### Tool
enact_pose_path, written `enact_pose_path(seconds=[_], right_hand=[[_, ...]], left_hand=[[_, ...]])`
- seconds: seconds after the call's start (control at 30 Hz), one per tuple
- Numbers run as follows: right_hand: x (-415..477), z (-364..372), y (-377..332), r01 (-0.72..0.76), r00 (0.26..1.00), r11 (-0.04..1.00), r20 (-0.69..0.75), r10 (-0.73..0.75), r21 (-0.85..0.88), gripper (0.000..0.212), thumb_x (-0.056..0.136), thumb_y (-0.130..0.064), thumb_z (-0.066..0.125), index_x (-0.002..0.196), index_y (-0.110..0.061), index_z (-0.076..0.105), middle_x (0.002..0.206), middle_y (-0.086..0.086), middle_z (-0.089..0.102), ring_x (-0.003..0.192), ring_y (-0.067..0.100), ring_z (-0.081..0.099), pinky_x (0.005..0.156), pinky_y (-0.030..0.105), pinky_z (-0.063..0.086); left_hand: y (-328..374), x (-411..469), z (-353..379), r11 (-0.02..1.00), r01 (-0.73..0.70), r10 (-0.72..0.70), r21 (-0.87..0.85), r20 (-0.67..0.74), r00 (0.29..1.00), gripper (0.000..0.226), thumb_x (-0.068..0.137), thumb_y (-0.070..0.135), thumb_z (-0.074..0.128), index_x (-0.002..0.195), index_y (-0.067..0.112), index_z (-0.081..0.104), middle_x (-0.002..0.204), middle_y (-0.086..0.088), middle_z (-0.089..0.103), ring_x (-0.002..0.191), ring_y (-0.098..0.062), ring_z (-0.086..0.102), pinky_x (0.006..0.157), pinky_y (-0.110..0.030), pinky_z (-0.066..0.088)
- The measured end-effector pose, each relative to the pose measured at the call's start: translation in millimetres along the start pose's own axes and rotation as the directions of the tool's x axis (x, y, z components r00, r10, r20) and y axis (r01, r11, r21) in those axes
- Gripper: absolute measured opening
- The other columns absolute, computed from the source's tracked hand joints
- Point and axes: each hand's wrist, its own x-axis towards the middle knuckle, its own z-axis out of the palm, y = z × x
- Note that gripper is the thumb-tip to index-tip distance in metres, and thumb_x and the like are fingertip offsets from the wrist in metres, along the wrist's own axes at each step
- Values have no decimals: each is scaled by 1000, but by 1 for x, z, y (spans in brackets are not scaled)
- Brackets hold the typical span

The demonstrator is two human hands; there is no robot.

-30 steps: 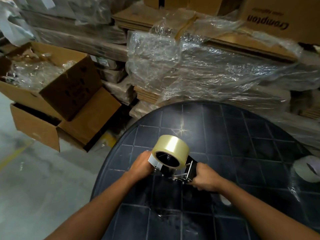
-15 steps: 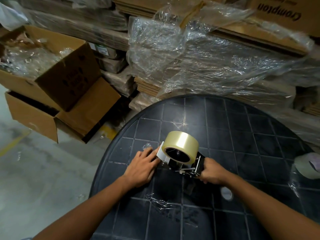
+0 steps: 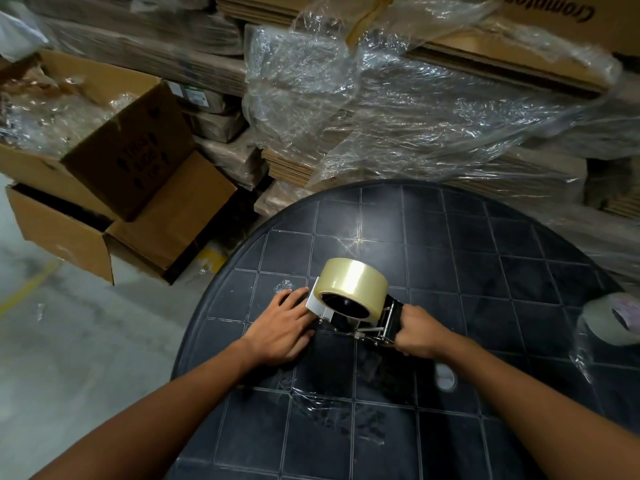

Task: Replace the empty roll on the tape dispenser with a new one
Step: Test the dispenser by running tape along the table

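Our right hand was closed around the tape dispenser handle on the round table. Our left hand lay flat and open-fingered just left of the clear tape roll.

The left hand, which a second ago gripped the near-left end of the tape dispenser, now lies open and flat on the table, its fingers reaching to the white plate beside the tape roll. The dispenser now rests lower on the table, tipped more to the left.
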Motion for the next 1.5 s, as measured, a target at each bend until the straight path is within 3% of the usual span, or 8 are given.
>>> enact_pose_path(seconds=[0.13, 0.2, 0.37, 0.5, 0.67, 0.97, 1.13, 1.5], right_hand=[[3, -3, -2, 96, 995, 985, 15, -95, -142, 16, 80, -11, 57, 70, -23, 55, 69, 1, 60, 67, 23, 62, 67, 35, 54], [1, -6, -6, 141, 990, 968, 31, -138, -208, 6, 83, -21, 56, 86, -21, 61, 81, 3, 64, 74, 22, 61, 73, 37, 54], [-14, -11, 17, 52, 999, 959, 25, -47, -278, 32, 76, -46, 52, 102, -30, 64, 97, -3, 69, 89, 22, 65, 80, 39, 56], [-33, -14, 40, -42, 999, 964, -19, 38, -264, 13, 85, -32, 61, 90, -21, 65, 87, -2, 66, 83, 20, 63, 70, 28, 48], [-37, -16, 34, -29, 1000, 957, -7, 28, -289, 22, 86, -35, 60, 101, -22, 68, 107, 4, 71, 100, 28, 65, 77, 29, 48], [-33, -15, 37, -5, 999, 938, -37, -9, -346, 46, 72, -60, 53, 107, -34, 66, 111, -1, 70, 101, 27, 66, 85, 42, 56], [-62, -25, 72, -118, 993, 946, -47, 109, -302, 38, 81, -48, 59, 109, -25, 69, 118, 8, 70, 107, 31, 65, 86, 34, 52], [-99, -32, 92, -169, 984, 975, -80, 159, -143, 50, 72, -56, 65, 111, -25, 69, 120, 9, 70, 108, 29, 65, 81, 28, 48]], left_hand=[[-4, 0, 3, 1000, 7, -7, -15, -36, 999, 40, 91, 39, 44, 125, 18, 48, 140, -7, 53, 138, -30, 37, 113, -47, 31], [-5, 0, 4, 1000, 3, -4, -15, -51, 999, 39, 90, 38, 47, 125, 19, 47, 135, -7, 57, 134, -30, 40, 112, -47, 32], [-7, -1, 8, 1000, 25, -24, 15, -19, 1000, 57, 94, 42, 39, 145, 16, 38, 153, -4, 41, 146, -29, 27, 116, -43, 20], [-3, -1, 6, 999, 43, -44, 9, 28, 999, 65, 96, 43, 31, 154, 19, 18, 162, 0, 17, 151, -24, 9, 119, -43, 10], [16, 0, 1, 999, 39, -40, 29, 48, 998, 71, 96, 46, 29, 154, 10, 10, 163, -9, 5, 151, -26, 1, 121, -51, 11], [27, 16, 12, 994, -62, 57, 87, 67, 996, 65, 99, 49, 28, 144, 3, 35, 150, -18, 41, 145, -29, 29, 119, -46, 11], [28, 14, 11, 998, -37, 33, 58, 61, 998, 69, 99, 51, 21, 155, 14, 6, 164, -7, 1, 151, -22, -2, 120, -42, 2], [107, 48, 0, 999, -13, 20, -39, 177, 984, 82, 95, 65, 13, 154, 9, 0, 163, -10, -7, 150, -23, -12, 123, -49, 1]])
